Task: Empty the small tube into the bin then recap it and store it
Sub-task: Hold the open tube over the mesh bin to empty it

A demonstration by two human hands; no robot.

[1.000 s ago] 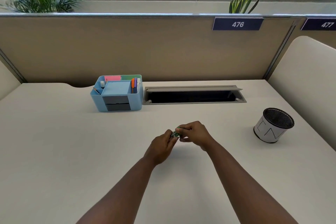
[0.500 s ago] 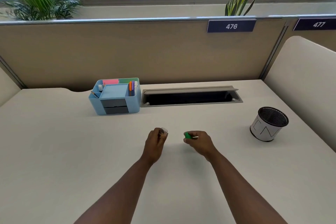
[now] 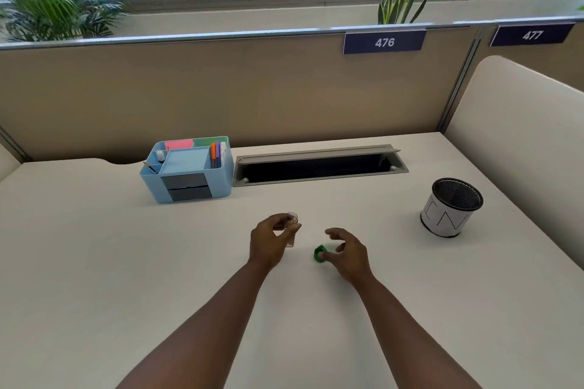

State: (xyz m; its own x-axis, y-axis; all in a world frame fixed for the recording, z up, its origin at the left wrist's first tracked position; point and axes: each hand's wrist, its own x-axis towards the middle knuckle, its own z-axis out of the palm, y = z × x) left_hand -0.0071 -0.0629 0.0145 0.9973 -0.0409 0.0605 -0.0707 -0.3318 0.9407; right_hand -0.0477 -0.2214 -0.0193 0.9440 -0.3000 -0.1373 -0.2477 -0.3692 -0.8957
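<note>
My left hand [image 3: 268, 240] grips a small clear tube [image 3: 291, 228], upright and uncapped, just above the white desk [image 3: 94, 262]. The green cap [image 3: 319, 253] lies on the desk to its right. My right hand [image 3: 347, 251] hovers right beside the cap with fingers spread and nothing in them. The bin [image 3: 450, 211], a black mesh cup with a white paper wrap, stands at the right. A light blue organizer [image 3: 186, 172] with pens and sticky notes sits at the back left.
A grey cable tray [image 3: 319, 164] with an open lid is sunk into the desk behind my hands. Beige partitions [image 3: 221, 88] close off the back, and a cream divider [image 3: 521, 151] the right side.
My hands pulled apart, the cap coming off the tube. My right hand then lowered the green cap onto the desk and let go of it. The left hand keeps the tube.
</note>
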